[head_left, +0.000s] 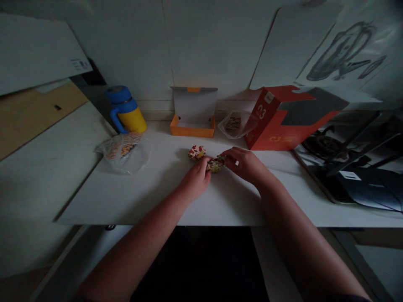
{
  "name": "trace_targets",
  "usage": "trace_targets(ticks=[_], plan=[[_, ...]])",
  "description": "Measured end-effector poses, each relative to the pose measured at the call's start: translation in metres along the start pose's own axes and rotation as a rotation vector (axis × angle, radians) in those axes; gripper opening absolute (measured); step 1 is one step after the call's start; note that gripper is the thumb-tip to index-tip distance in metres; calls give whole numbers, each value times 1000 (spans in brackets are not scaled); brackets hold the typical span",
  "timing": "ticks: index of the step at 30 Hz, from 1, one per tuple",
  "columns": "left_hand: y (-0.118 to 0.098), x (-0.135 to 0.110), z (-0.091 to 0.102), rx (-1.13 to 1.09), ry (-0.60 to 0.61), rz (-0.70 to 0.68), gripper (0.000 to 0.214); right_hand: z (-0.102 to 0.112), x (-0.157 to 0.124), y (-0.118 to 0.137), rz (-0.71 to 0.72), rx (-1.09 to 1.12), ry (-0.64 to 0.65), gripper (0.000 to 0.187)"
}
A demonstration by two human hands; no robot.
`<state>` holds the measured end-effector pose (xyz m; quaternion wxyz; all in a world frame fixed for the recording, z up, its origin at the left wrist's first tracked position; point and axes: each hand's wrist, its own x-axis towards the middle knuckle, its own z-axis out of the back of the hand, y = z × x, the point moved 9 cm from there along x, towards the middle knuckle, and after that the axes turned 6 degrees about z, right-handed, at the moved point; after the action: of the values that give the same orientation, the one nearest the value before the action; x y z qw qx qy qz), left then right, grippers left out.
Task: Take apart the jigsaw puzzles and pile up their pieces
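Both hands meet over a small stack of patterned pieces [215,165] on the white table [151,193]. My left hand [197,178] is curled with its fingertips pinching the left side of that stack. My right hand [244,162] grips the stack's right side with bent fingers. A second small pile of red-and-white patterned pieces [197,152] lies just behind the left hand, apart from both hands.
A clear bag of patterned pieces [123,150] lies at the left, by a blue-and-yellow mug [126,110]. At the back stand an open orange-and-white box [193,112], another small clear bag [234,124] and a red carton [285,119]. Dark items [355,163] fill the right.
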<state>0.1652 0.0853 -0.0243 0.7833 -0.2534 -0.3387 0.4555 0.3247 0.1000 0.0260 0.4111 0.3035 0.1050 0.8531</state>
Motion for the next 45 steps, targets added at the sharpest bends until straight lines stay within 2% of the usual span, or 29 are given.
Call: trace_targets(ticks=[3, 6, 11, 14, 18, 23, 26, 32, 40, 45], plan=[[1, 0, -1, 17, 7, 1, 44, 2, -8, -28, -165, 90, -77, 18], [2, 1, -2, 19, 9, 6, 43, -2, -14, -51, -304, 182, -151, 19], [2, 1, -2, 1, 18, 17, 45, -21, -14, -64, -373, 421, -219, 20], [1, 0, 0, -9, 8, 19, 45, -29, -13, -62, -349, 432, -175, 16], [3, 0, 0, -3, 2, 31, 42, -31, -14, -57, -311, 226, -15, 13], [1, 0, 0, -18, 11, 12, 40, -28, -16, -48, -238, 135, 86, 21], [1, 0, -1, -21, 18, 28, 39, -25, -15, -41, -186, 189, 97, 29], [1, 1, 1, -17, 6, 40, 42, -18, -11, -30, -93, 140, 45, 21], [3, 0, -1, -24, 16, 47, 46, -17, -10, -31, -80, 75, 64, 21], [2, 1, -1, -29, 12, 36, 50, -22, -8, -24, -32, 85, 104, 28]])
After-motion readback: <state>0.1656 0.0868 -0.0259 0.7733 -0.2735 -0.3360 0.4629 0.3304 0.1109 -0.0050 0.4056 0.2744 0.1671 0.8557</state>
